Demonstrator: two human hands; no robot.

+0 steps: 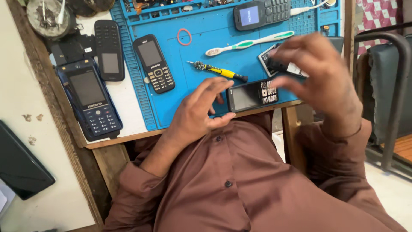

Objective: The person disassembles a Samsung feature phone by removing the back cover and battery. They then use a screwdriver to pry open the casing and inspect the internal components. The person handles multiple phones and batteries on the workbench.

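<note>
Left hand (198, 111) lay on the near edge of the blue rubber work mat (201, 51), fingers spread and loose, clamped on nothing; fingertips touched the left end of the small black keypad phone (252, 95). That phone lay flat, sideways, on the mat's near edge, dark screen toward the left hand, keys toward the right.

Right hand (319, 75) hovered above the phone's right end, motion-blurred. Fingers were curled around a flat black-and-white rectangular part (279, 64), apparently a battery; how firm the grip was, cannot tell.

Just beyond the hands: yellow-and-black-handled small screwdriver (218, 71) lying on the mat, tip toward the left. Past it, white-and-green toothbrush (249, 43), lying at a slant. Red rubber band (184, 36) near the mat's middle.

Left part of the mat: black candybar phone with grey screen (153, 63), face up. Off the mat on the white desk (126, 101): slim black phone (109, 50), then a larger dark-blue keypad phone (89, 99) at the desk's left edge.

Far edge of the mat: grey phone with lit blue screen (262, 13), lying sideways, partly over the mat's tray compartments.

Person wore a brown buttoned shirt (240, 180).
</note>
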